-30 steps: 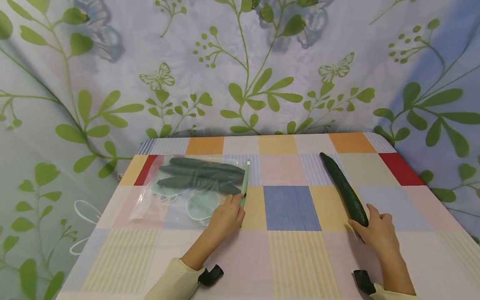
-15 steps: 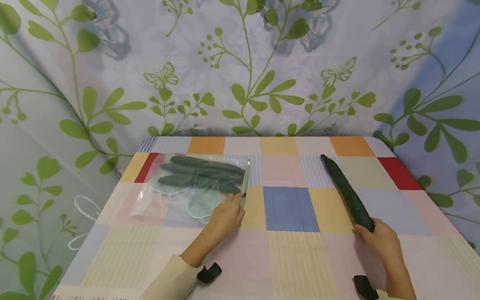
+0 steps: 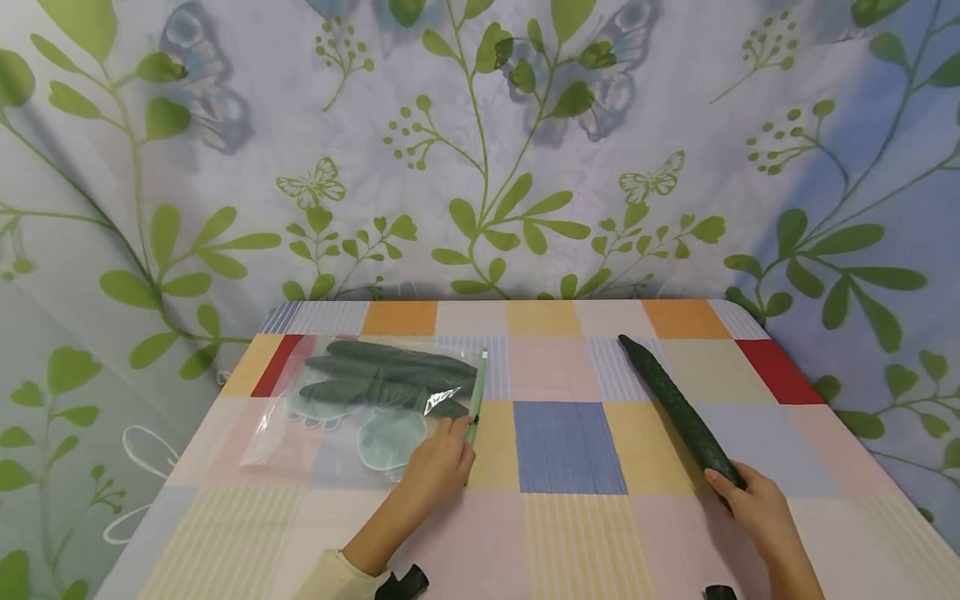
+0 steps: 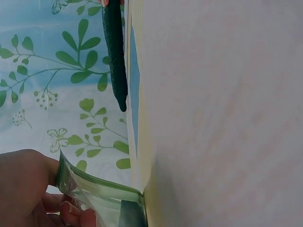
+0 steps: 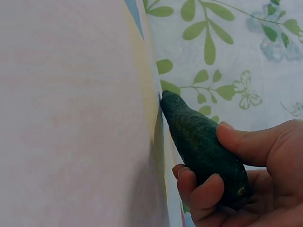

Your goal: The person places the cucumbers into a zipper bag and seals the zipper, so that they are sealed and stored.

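In the head view a clear zip bag (image 3: 270, 442) lies on the left of the table, with several cucumbers (image 3: 390, 367) inside. My left hand (image 3: 433, 465) pinches the bag's green zip edge (image 3: 480, 379); the left wrist view shows the bag's mouth (image 4: 102, 185) standing up, with fingers partly hidden behind the film. On the right, my right hand (image 3: 767, 508) grips the near end of a loose dark green cucumber (image 3: 671, 404). Thumb and fingers wrap that end in the right wrist view, where the cucumber (image 5: 201, 142) appears raised at my end.
A patchwork-patterned cloth (image 3: 570, 450) covers the table. Behind it hangs a leaf-printed curtain (image 3: 420, 217). Pale blue-green shapes (image 3: 392, 437) are printed on the bag.
My right hand's fingers have gone from touching the cucumber's near end to wrapping round it, and that end has come up. The left hand keeps its pinch. The head view has tilted slightly.
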Demonstrator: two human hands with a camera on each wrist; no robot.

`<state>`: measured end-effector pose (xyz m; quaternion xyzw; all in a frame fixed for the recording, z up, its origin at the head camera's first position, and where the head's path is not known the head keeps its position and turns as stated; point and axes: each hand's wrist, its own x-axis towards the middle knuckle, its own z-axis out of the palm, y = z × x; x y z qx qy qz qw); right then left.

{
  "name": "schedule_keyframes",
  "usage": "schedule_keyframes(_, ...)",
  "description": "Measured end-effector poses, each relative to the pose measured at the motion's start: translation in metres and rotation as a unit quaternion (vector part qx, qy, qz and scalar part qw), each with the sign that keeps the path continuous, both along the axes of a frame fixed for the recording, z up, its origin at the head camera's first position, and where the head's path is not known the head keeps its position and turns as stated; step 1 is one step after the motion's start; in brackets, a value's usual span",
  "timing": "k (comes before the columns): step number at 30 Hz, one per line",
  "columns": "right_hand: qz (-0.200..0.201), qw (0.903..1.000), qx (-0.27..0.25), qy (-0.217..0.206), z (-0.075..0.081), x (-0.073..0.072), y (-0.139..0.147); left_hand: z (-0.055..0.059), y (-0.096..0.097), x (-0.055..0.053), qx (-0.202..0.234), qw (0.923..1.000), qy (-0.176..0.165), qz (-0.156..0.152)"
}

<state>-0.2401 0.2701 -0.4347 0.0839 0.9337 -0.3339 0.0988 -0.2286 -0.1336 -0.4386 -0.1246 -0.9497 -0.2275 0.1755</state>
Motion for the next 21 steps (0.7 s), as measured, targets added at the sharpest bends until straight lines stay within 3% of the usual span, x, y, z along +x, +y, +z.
schedule_keyframes(4,0.005,0.9991,-0.040,-0.011,-0.003,0.003,-0.003,-0.001,0.000,0.001,-0.009,0.9998,0.016,0.003)
schedule_keyframes(9,0.017,0.9945,-0.095,-0.041,-0.004,0.004,-0.006,-0.001,-0.002,0.001,-0.012,0.9998,0.012,0.001)
schedule_keyframes(12,0.035,0.9919,-0.117,-0.036,-0.006,0.005,-0.009,-0.001,-0.003,0.001,-0.013,0.9998,0.011,0.005)
schedule_keyframes(16,0.065,0.9902,-0.123,-0.014,-0.007,0.008,-0.015,0.000,-0.005,0.001,-0.011,0.9999,0.006,0.007)
schedule_keyframes(21,0.093,0.9876,-0.121,-0.037,-0.007,0.015,-0.013,0.000,-0.001,-0.001,-0.006,0.9999,-0.012,0.001)
